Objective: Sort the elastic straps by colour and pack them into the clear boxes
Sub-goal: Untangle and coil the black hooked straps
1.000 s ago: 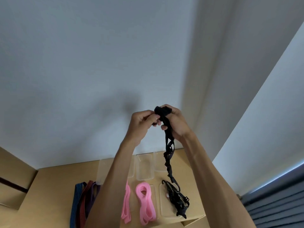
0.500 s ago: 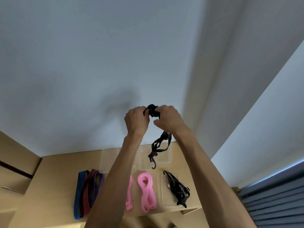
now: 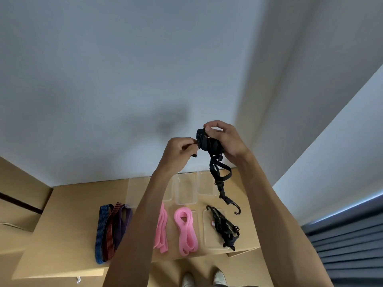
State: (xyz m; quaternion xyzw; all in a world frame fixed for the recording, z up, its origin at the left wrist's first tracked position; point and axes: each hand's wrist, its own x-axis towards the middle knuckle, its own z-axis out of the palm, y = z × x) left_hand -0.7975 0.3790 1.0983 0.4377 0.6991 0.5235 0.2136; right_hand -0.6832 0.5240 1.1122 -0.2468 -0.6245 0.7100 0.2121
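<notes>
High above the cardboard surface [image 3: 68, 206], my left hand [image 3: 179, 151] and my right hand [image 3: 226, 139] both grip a black elastic strap [image 3: 215, 168]. Its upper part is bunched between my fingers; the rest dangles with a hook at the bottom end. Below lie a second black strap [image 3: 224, 227] in a clear box [image 3: 207, 235], a pink strap [image 3: 185, 230] in another box, and a pink strap [image 3: 161, 230] partly hidden by my left arm. Blue, red and purple straps [image 3: 110, 226] lie together at the left. Empty clear boxes [image 3: 185, 189] stand at the back.
The cardboard surface ends near my feet [image 3: 204, 278] at the bottom. A white wall rises behind it. More cardboard boxes [image 3: 18, 195] sit at the left, and a dark slatted blind [image 3: 348, 245] is at the right.
More of the black strap has been gathered into my hands, so the hanging part is shorter than a second ago. Its hook now swings to the right above the boxes.
</notes>
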